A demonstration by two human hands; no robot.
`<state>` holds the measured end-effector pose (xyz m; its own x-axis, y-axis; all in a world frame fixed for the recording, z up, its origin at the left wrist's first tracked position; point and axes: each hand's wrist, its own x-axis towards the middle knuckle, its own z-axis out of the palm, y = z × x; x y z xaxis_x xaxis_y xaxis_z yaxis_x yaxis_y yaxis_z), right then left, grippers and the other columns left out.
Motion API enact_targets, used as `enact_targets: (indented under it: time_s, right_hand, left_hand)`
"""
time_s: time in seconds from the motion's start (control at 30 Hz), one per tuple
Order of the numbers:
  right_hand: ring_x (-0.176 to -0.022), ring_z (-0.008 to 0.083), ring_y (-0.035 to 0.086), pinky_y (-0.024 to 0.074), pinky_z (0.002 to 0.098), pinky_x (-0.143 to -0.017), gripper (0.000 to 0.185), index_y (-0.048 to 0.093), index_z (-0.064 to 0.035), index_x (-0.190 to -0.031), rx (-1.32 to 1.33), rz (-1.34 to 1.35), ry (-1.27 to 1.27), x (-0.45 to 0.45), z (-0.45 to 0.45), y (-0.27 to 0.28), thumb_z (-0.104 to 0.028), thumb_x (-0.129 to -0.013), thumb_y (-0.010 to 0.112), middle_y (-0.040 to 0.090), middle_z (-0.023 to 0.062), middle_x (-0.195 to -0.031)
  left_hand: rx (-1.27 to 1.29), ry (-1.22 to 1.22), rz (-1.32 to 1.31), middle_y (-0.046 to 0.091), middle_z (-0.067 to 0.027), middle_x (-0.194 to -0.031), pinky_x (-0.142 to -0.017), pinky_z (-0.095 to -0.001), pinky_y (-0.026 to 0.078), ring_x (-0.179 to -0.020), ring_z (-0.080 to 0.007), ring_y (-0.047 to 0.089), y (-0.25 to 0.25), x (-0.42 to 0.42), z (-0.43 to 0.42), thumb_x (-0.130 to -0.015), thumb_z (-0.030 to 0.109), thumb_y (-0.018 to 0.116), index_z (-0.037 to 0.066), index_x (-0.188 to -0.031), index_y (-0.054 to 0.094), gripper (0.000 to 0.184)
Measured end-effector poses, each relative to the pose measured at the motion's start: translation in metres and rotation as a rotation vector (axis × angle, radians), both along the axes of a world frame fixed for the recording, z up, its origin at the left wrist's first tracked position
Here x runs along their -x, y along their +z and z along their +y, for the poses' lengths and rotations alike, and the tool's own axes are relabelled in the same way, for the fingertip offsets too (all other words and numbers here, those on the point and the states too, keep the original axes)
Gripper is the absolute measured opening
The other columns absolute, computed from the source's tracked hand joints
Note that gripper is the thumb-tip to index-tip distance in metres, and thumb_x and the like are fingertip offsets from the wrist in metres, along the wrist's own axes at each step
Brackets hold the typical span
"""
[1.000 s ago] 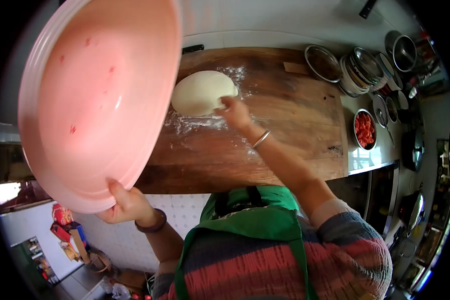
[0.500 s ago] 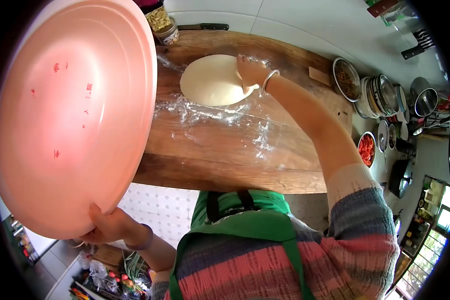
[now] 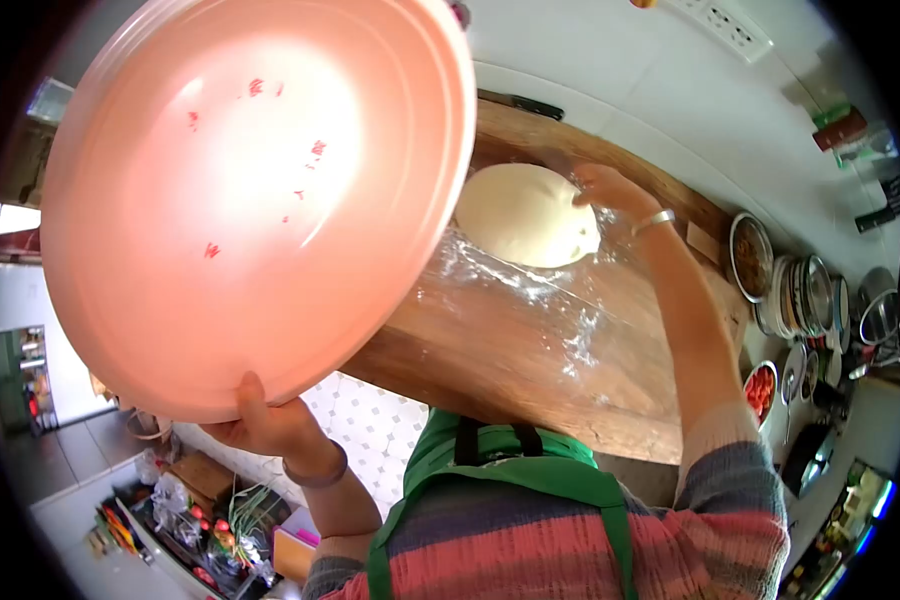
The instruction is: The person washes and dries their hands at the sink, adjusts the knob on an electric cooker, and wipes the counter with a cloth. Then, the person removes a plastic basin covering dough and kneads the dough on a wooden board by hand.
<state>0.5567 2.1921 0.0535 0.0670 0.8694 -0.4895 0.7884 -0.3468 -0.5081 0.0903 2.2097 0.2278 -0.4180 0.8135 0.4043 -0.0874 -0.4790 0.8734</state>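
A large pink basin is tilted up at the left, its inside facing me with red marks on it. My left hand grips its lower rim, thumb on the inside. On the floured wooden table lies a round, flat piece of pale dough with small dents at its right edge. My right hand is at the dough's upper right edge, thumb and fingers apart and holding nothing. Whether the fingertips touch the dough I cannot tell.
A knife lies along the table's back edge by the wall. Right of the wooden table stand a metal bowl, stacked plates and a bowl of cut red pieces. A crate of vegetables is at lower left.
My right hand has eased off the dough toward its upper right edge. The view has turned, so basin, dough and table appear further right; the basin is still in my left hand.
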Motion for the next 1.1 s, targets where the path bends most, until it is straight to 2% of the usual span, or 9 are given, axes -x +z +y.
enact_targets:
  time_s: [0.07,0.1,0.27,0.43,0.63,0.8,0.9,1.03,1.1]
  right_hand:
    - [-0.133,0.0385,0.035,0.0329,0.0478,-0.107,0.077,0.049,-0.0108,-0.134,-0.281,0.073,-0.385,0.033,-0.021,-0.032,-0.04,-0.068,0.077,0.037,0.0204,-0.143]
    - [-0.14,0.0374,0.017,0.0257,0.0482,-0.111,0.099,0.027,-0.011,-0.146,-0.167,-0.208,-0.366,0.073,-0.025,-0.018,-0.049,-0.068,0.075,0.018,0.0179,-0.153]
    - [-0.143,0.0327,0.014,0.022,0.0489,-0.113,0.119,0.011,-0.0032,-0.149,-0.054,-0.137,-0.076,0.015,-0.01,0.014,-0.058,-0.065,0.075,0.015,0.0201,-0.153]
    - [-0.141,0.0363,0.017,0.0243,0.0508,-0.111,0.132,0.008,-0.0013,-0.148,-0.157,-0.674,0.064,0.118,-0.025,0.001,-0.048,-0.051,0.086,0.015,0.0238,-0.152]
    - [-0.135,0.0385,0.031,0.0337,0.0522,-0.105,0.12,0.022,-0.004,-0.146,0.301,-0.225,0.179,0.068,0.022,0.064,-0.034,-0.051,0.087,0.022,0.0199,-0.151]
    - [-0.126,0.0365,0.045,0.0387,0.0521,-0.099,0.097,0.038,-0.0014,-0.139,0.076,-1.053,0.306,0.109,0.037,-0.023,-0.034,-0.059,0.082,0.04,0.0184,-0.142]
    - [-0.125,0.0325,0.046,0.0422,0.0429,-0.098,0.085,0.044,-0.0015,-0.136,0.319,-0.401,0.4,0.069,0.046,0.048,-0.032,-0.065,0.078,0.043,0.017,-0.14]
    - [-0.122,0.0329,0.048,0.0421,0.0393,-0.098,0.063,0.048,-0.0008,-0.131,-0.401,-0.224,-0.325,0.056,0.035,0.088,-0.028,-0.078,0.069,0.05,0.016,-0.133]
    - [-0.126,0.0311,0.045,0.0367,0.0409,-0.104,0.061,0.044,-0.0005,-0.134,-0.934,-0.903,-0.172,0.074,0.01,0.019,-0.033,-0.085,0.062,0.048,0.0153,-0.137]
  left_hand:
    - [0.013,0.04,-0.005,0.057,-0.0108,-0.106,-0.086,-0.0331,0.047,-0.093,-0.0184,0.055,0.0,-0.004,-0.003,-0.068,-0.001,0.052,0.0,-0.106,0.053,0.038]
    - [0.022,0.055,-0.004,0.057,-0.0114,-0.106,-0.086,-0.0327,0.046,-0.091,-0.0188,0.055,0.001,-0.005,-0.005,-0.067,-0.001,0.052,-0.001,-0.105,0.053,0.039]
    - [-0.012,0.046,0.038,0.058,-0.0111,-0.101,-0.085,-0.0329,0.047,-0.089,-0.0181,0.055,0.012,-0.015,-0.006,-0.067,-0.001,0.051,0.0,-0.1,0.053,0.032]
    - [0.011,0.022,0.017,0.057,-0.0123,-0.101,-0.083,-0.0346,0.049,-0.089,-0.0194,0.056,0.004,-0.005,-0.006,-0.067,-0.001,0.052,0.0,-0.099,0.053,0.032]
    - [0.007,0.021,0.053,0.058,-0.0118,-0.103,-0.086,-0.0349,0.048,-0.092,-0.0201,0.056,0.004,0.0,-0.007,-0.066,0.0,0.054,-0.001,-0.1,0.054,0.034]
    - [0.022,0.019,0.085,0.058,-0.0119,-0.105,-0.086,-0.0352,0.049,-0.092,-0.0202,0.056,0.002,0.008,-0.007,-0.066,0.001,0.054,-0.001,-0.101,0.054,0.036]
    - [0.043,0.024,0.053,0.058,-0.0118,-0.105,-0.086,-0.0346,0.048,-0.092,-0.0202,0.056,0.005,0.004,-0.005,-0.066,0.002,0.054,-0.001,-0.103,0.053,0.037]
    - [0.065,0.014,-0.004,0.057,-0.0113,-0.105,-0.085,-0.0343,0.049,-0.091,-0.02,0.056,0.001,0.007,-0.005,-0.067,0.001,0.055,-0.001,-0.107,0.052,0.04]
    - [0.028,0.044,0.039,0.057,-0.0109,-0.105,-0.083,-0.0346,0.049,-0.091,-0.0197,0.056,0.0,0.003,-0.004,-0.067,0.0,0.054,-0.002,-0.108,0.052,0.041]
